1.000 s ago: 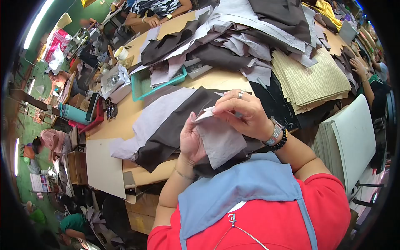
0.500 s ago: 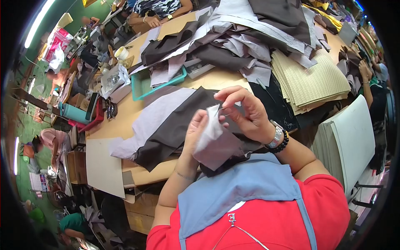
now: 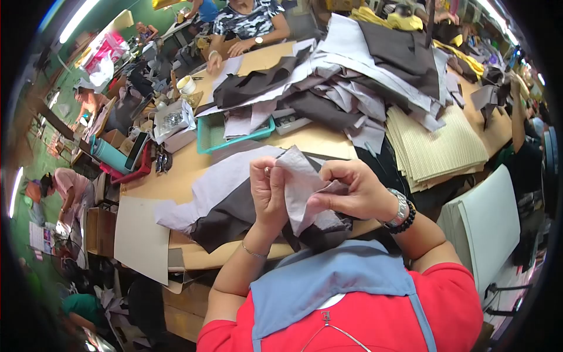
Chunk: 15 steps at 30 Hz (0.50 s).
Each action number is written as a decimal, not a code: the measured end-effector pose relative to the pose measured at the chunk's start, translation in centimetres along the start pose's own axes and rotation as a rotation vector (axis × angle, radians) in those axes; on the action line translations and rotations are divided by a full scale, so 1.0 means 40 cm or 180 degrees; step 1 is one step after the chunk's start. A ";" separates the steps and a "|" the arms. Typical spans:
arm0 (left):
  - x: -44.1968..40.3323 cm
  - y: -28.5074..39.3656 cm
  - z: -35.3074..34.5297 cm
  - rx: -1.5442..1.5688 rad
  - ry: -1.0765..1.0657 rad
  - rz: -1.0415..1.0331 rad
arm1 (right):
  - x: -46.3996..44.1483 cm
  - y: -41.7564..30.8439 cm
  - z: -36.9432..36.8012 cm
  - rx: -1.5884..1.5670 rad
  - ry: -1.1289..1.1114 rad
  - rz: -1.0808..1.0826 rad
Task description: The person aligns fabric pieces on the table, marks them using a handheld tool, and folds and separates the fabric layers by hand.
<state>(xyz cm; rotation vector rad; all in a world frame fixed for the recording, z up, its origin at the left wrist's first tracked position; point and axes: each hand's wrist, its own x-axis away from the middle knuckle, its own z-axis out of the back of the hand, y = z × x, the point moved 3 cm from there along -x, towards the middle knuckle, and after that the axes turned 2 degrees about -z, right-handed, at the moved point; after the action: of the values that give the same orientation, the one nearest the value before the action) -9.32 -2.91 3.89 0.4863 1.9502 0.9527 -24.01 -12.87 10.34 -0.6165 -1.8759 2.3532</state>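
Observation:
Between my hands, above the table's near edge, hangs a piece of fabric (image 3: 299, 190), pale grey on the side facing me. My left hand (image 3: 268, 190) grips its upper left edge between thumb and fingers. My right hand (image 3: 358, 190) pinches a folded part on the right side, thumb against the curled fingers. Dark cloth (image 3: 322, 234) bunches below, near the blue apron (image 3: 328, 273). Behind and to the left, larger dark (image 3: 226, 208) and pale grey cloth pieces (image 3: 217, 182) lie flat on the table. The fingers partly cover the fabric's edges.
A heap of dark and pale cloth (image 3: 352, 76) covers the far table. A teal basket (image 3: 202, 135) sits before it. Yellowish quilted sheets (image 3: 434, 146) are stacked at right, near white boards (image 3: 481, 217). A board (image 3: 141, 234) overhangs the left edge. Another person (image 3: 246, 23) sits opposite.
My right hand has come down from the fabric's top corner to its right side and now pinches it there. The fabric is held higher and turned. The camera view has shifted slightly.

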 end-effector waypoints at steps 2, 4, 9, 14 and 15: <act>-0.022 0.013 -0.022 0.0724 -0.0401 0.0613 | -0.008 -0.058 0.025 0.0554 -0.0003 0.0108; -0.036 0.019 -0.023 0.1175 -0.1106 0.1664 | -0.013 -0.116 0.062 0.1261 -0.0251 0.0314; -0.020 0.021 -0.023 0.0656 -0.2514 0.2356 | -0.045 -0.271 0.100 0.2146 -0.0603 0.0555; -0.027 0.063 -0.030 -0.0303 -0.1866 0.1734 | -0.117 -0.376 0.116 0.3039 -0.0603 0.1339; -0.025 0.069 -0.020 -0.0888 -0.2071 0.1700 | -0.137 -0.397 0.103 0.3244 -0.0615 0.1508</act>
<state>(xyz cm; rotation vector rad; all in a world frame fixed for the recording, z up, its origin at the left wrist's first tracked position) -9.56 -2.15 6.83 1.0340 1.0972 1.1847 -23.47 -14.29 27.57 -0.7360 -0.3452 3.2446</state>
